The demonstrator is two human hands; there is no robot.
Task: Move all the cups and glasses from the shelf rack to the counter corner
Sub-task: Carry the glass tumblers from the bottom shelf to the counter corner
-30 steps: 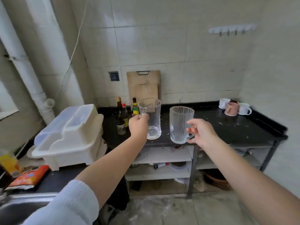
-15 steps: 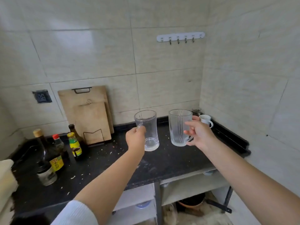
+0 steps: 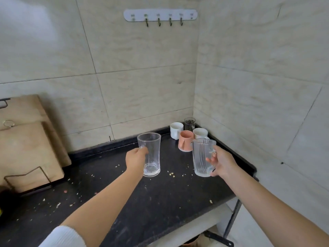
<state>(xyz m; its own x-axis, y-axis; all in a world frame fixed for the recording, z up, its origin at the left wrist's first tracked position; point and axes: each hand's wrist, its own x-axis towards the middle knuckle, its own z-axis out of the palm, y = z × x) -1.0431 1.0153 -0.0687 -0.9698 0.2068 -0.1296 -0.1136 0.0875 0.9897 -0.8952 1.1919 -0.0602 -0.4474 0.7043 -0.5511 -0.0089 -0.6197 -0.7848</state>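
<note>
— What have you got in each hand?

— My left hand [image 3: 136, 160] grips the handle of a smooth clear glass [image 3: 150, 155]; my right hand [image 3: 220, 164] curls round the handle of a ribbed glass [image 3: 202, 157]. Both are upright over the black counter [image 3: 142, 202].

— And the corner?

— A pink cup [image 3: 185, 142], two white mugs [image 3: 175, 130] and a small dark glass [image 3: 189, 123] stand there together, just beyond the ribbed one.
</note>
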